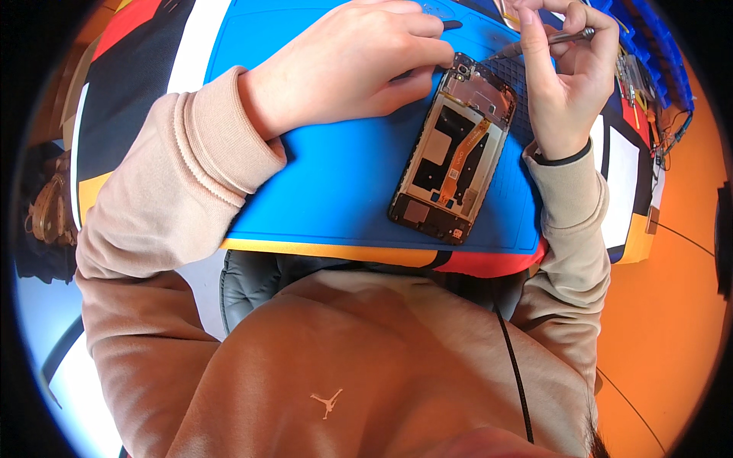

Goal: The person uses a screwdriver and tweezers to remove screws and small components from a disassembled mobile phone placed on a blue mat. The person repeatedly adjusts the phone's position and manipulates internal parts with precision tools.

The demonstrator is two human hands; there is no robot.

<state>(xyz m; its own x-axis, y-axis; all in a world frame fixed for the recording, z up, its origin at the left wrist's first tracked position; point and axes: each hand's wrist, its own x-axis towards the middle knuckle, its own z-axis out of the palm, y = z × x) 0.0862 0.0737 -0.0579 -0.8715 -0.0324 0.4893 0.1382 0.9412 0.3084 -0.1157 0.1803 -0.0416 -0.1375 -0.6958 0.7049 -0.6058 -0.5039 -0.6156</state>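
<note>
One opened phone (452, 156) lies on the mat (336, 183); our right hand (571, 80) has its grip clamped on a tool (574, 36) — our left hand (366, 65) meets the phone's top corner, pinching or not, we cannot tell.

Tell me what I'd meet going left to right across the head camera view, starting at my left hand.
Your left hand, the opened phone, your right hand, then the blue plastic rack at the far edge of the table.
</note>
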